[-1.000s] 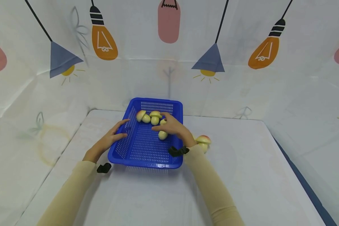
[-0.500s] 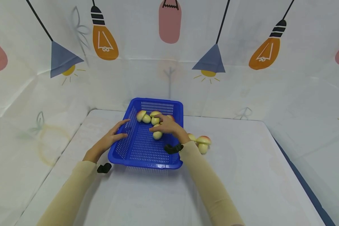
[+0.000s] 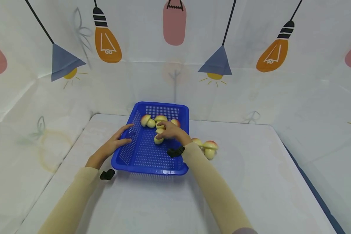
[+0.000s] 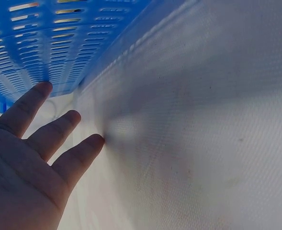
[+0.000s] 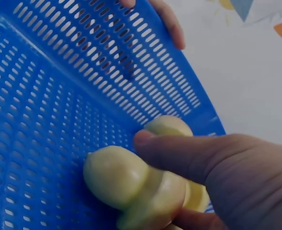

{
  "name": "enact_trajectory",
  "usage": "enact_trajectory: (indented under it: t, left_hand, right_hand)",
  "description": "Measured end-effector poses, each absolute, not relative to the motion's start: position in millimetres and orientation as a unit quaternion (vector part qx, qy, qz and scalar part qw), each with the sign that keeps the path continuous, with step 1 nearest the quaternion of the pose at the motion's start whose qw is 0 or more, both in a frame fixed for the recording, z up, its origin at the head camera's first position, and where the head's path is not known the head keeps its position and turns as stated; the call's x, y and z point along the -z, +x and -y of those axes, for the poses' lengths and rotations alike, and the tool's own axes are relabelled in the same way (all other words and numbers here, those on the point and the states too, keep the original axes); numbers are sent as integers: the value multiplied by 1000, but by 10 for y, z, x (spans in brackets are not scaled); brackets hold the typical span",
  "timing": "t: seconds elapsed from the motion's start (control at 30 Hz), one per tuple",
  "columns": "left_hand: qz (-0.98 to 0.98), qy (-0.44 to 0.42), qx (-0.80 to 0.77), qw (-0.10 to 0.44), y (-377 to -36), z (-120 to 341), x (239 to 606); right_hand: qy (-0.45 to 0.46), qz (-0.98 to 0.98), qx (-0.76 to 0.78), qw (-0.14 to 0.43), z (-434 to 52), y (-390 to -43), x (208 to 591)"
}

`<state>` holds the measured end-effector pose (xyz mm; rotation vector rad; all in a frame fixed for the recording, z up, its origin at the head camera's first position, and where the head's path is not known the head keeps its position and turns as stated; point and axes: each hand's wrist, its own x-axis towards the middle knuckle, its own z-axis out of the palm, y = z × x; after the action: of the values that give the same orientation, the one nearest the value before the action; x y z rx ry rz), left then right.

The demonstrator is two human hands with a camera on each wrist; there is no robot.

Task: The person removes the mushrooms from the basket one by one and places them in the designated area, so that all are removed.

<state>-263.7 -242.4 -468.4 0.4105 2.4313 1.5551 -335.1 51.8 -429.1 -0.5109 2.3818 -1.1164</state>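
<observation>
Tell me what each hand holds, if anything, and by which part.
The right hand pinches a toy mushroom, apparently by its cap; the left hand only rests on the rim of the blue plastic basket.

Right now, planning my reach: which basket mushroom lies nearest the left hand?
The leftmost mushroom, its cap pointing left; the others lie farther right.

A: White sheeting [image 3: 245, 94] fills the whole back, and look at those creases down the left!

B: Two blue lampshades [image 3: 65, 61] printed in full, yellow beneath each, and a pair of orange bulbs [image 3: 108, 45] on black cords!

A: Pink shape [image 3: 174, 24] up top, near the middle, with a black zigzag!

B: Below comes the white desk [image 3: 266, 182], far corners rounded, its back edge near the sheeting.

A: Dark blue strip [image 3: 326, 212] along its right side!

B: And soft light across the lot.
</observation>
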Motion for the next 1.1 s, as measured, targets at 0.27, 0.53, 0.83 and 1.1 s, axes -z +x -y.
enact_trajectory:
  t: [0.27,0.53,0.83,1.1]
  left_hand:
    - [-830,147,-527,110,-2638,2427,4681]
    - [-826,149,-531,113,-2634,2432,4683]
    - [-827,144,-530,117,-2634,2427,4668]
    - [-826,144,-533,118,-2629,2425,4659]
  right_hand:
    - [-166,-851,436,240,-540,-3360,4302]
    - [-160,-849,440,244,-524,-3372,4338]
    - [-166,-848,436,251,-536,-3357,4327]
    - [-177,-847,436,247,-534,-3352,4335]
